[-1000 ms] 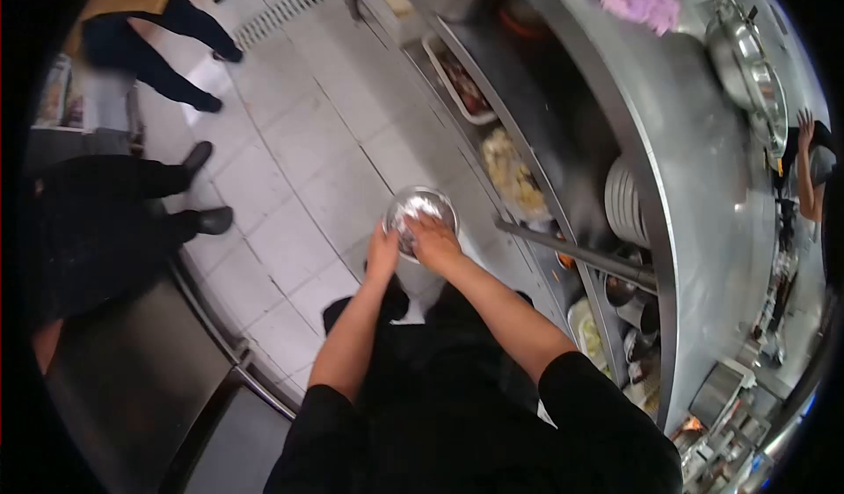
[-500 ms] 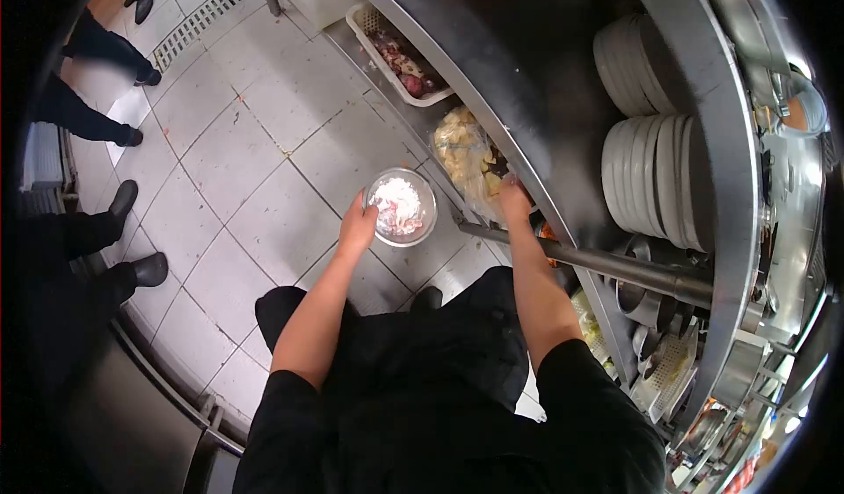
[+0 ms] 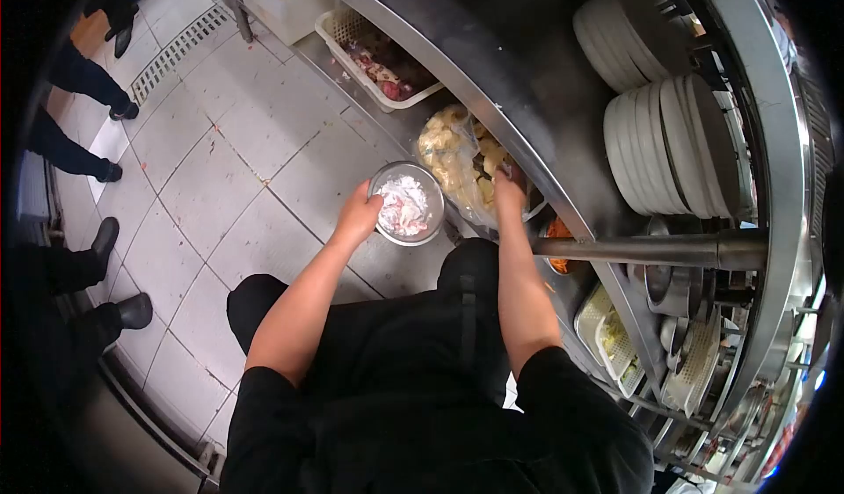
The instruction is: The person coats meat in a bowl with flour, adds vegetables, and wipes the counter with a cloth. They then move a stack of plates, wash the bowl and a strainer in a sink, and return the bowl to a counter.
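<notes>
A round bowl with white powder and pinkish pieces of raw meat is in my left hand, thumb over its rim, above the floor beside the shelf. On the low shelf lies a clear plastic bag full of pale yellow chunks. My right hand reaches under the upper shelf edge to the far side of this bag, its curled fingers at the bag's opening. Its fingertips are partly hidden among the plastic and the shadow.
A white basket of raw meat stands farther along the low shelf. Stacked plates sit on the upper steel shelf. A metal bar crosses right of my forearm. People's legs are at the left on the tiled floor.
My view has shifted and my body is closer to the shelf. The bowl has come nearer the bag. My right hand stays at the bag, whose opening shows more of the yellow chunks.
</notes>
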The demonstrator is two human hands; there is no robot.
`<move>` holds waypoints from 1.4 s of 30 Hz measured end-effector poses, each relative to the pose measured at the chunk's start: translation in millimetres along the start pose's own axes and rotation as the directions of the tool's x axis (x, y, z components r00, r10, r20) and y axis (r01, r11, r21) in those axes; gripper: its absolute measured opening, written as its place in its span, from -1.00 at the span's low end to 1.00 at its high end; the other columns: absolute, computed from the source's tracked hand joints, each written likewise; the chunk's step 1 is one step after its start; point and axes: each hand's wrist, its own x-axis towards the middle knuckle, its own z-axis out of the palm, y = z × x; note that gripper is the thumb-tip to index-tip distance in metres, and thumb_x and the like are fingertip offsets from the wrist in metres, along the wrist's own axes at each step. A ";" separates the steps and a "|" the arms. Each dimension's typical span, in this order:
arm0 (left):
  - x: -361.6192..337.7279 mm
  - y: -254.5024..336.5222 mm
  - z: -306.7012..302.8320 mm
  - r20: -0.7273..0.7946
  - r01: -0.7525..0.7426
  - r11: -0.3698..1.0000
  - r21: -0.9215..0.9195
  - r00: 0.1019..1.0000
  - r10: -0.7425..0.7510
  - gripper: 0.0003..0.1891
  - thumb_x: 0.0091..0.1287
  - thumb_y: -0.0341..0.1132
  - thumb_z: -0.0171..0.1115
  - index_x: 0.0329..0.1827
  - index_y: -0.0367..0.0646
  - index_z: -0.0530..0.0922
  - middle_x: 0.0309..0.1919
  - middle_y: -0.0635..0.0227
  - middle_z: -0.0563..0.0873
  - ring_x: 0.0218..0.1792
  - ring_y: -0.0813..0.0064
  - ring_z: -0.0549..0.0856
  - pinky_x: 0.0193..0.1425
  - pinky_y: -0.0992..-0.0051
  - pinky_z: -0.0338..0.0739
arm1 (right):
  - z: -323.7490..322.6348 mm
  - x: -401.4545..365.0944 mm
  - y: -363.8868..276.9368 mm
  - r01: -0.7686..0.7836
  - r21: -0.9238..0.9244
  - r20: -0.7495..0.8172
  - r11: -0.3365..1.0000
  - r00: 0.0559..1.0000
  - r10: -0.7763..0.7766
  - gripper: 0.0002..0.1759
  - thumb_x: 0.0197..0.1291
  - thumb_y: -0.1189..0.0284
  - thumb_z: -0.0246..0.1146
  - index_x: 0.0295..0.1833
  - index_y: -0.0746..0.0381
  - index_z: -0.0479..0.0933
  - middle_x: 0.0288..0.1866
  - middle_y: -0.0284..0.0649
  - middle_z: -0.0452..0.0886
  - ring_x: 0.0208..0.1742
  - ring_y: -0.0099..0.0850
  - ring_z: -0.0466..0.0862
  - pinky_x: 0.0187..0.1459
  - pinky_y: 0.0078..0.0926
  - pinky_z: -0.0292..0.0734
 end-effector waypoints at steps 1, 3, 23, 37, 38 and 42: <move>2.8 -3.0 3.3 -0.037 0.016 0.999 0.028 0.999 -0.015 -0.50 0.32 -0.25 0.02 0.30 -0.26 0.42 0.05 -0.06 0.67 0.11 0.06 0.64 0.23 0.28 0.45 | -9.4 -17.7 -19.6 -0.001 0.109 -0.079 0.994 0.997 0.009 -0.56 0.24 0.21 0.25 0.17 0.19 0.54 -0.06 -0.03 0.70 0.03 -0.15 0.68 0.11 -0.32 0.49; -1.6 10.3 4.0 0.005 0.016 0.999 -0.036 1.000 -0.016 -0.52 0.32 -0.26 0.02 0.28 -0.26 0.43 0.03 -0.05 0.67 0.08 0.09 0.66 0.19 0.28 0.48 | -27.1 -54.7 -55.9 0.015 0.233 0.143 0.972 0.989 -0.049 -0.54 0.26 0.21 0.25 0.19 0.22 0.53 0.04 -0.04 0.67 0.10 -0.11 0.64 0.17 -0.30 0.46; -22.5 46.7 -21.9 -0.052 0.140 0.904 -0.404 0.983 -0.176 -0.48 0.32 -0.31 0.03 0.36 -0.25 0.37 -0.07 0.15 0.68 -0.21 0.42 0.70 -0.25 0.43 0.62 | 66.4 103.2 27.5 -0.138 0.059 -0.098 0.989 0.985 0.143 -0.28 0.08 0.19 0.32 0.36 0.19 0.36 0.11 -0.01 0.61 0.12 -0.09 0.60 0.16 -0.24 0.47; -10.8 31.0 -18.8 -0.023 0.122 0.908 -0.400 0.989 -0.143 -0.59 0.29 -0.36 0.07 0.21 -0.22 0.47 -0.12 0.29 0.68 -0.16 0.50 0.66 -0.19 0.46 0.58 | 58.2 84.3 -4.7 -0.348 0.839 0.247 0.418 0.928 0.278 -0.25 0.08 0.22 0.33 0.38 0.22 0.32 0.14 -0.05 0.58 0.14 -0.11 0.57 0.18 -0.24 0.44; -9.8 27.7 -19.0 0.016 0.135 0.899 -0.417 0.990 -0.141 -0.58 0.29 -0.36 0.07 0.22 -0.25 0.45 -0.10 0.27 0.68 -0.13 0.48 0.65 -0.12 0.45 0.57 | 56.2 85.6 -3.6 -0.350 0.833 0.249 0.428 0.929 0.275 -0.25 0.09 0.22 0.33 0.39 0.22 0.32 0.15 -0.05 0.57 0.15 -0.12 0.56 0.18 -0.24 0.44; -15.5 31.8 -17.8 -0.033 0.131 0.911 -0.391 0.987 -0.156 -0.53 0.28 -0.37 0.07 0.27 -0.32 0.41 -0.01 0.21 0.66 0.00 0.40 0.63 0.10 0.46 0.51 | 52.8 98.2 1.5 -0.325 0.792 0.214 0.517 0.941 0.263 -0.25 0.09 0.24 0.33 0.39 0.22 0.31 0.20 -0.06 0.54 0.18 -0.13 0.54 0.20 -0.25 0.42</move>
